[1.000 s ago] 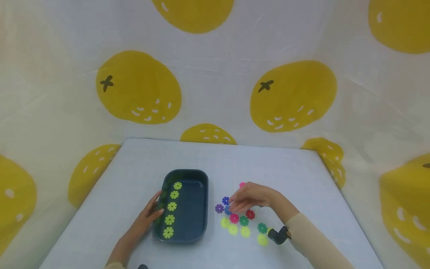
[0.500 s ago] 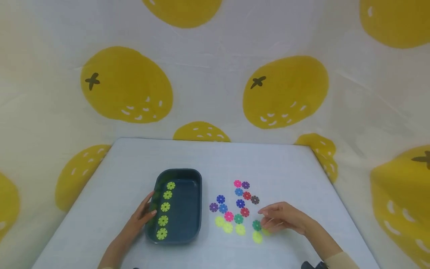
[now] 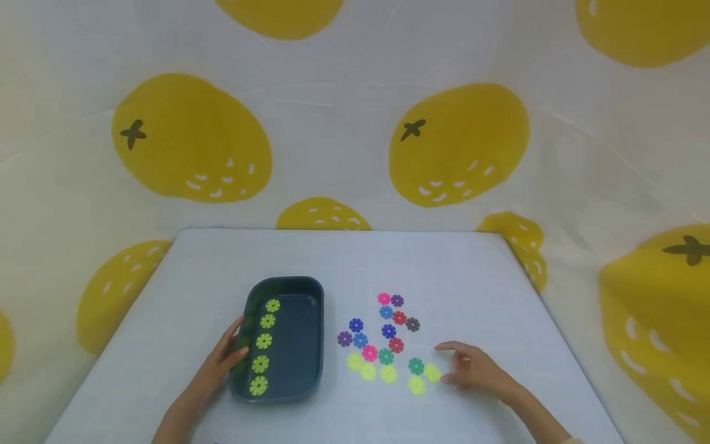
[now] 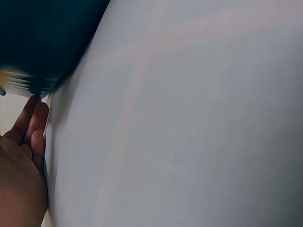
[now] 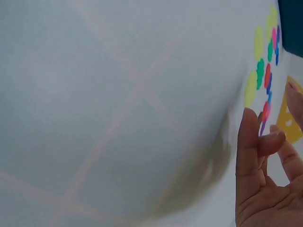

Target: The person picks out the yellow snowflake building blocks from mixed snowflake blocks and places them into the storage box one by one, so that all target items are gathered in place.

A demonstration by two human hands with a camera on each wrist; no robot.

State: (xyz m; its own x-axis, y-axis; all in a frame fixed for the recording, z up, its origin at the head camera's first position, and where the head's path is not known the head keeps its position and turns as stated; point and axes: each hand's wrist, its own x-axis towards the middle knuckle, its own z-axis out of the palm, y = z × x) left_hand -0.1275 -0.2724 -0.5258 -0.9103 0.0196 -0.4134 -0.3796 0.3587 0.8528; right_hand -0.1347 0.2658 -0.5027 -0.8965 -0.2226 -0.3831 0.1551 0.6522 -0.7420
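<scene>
My left hand [image 3: 213, 364] rests against the left side of a dark teal tray [image 3: 320, 351], its thumb over the rim. In the left wrist view its nearly straight fingers [image 4: 40, 118] touch the tray's outer wall. Inside the tray, several yellow-green snowflake discs [image 3: 263, 341] form a row along the left. My right hand [image 3: 471, 370] hovers at the right of the loose discs, index finger extended, holding nothing. Its thumb is near a yellow-green disc [image 3: 432, 372], and I cannot tell if they touch. A green disc [image 3: 416, 365] lies just left of that one.
Loose snowflake discs in pink [image 3: 370, 353], red [image 3: 396, 345], blue [image 3: 389, 332], purple [image 3: 345, 339] and black [image 3: 413, 324] lie right of the tray on a white table [image 3: 460, 265]. A white cloth with yellow fruit [image 3: 460, 142] hangs behind.
My right hand has moved off the loose discs toward the right and front, uncovering them, and its index finger has straightened. The head view has turned slightly right. My left hand stays at the tray.
</scene>
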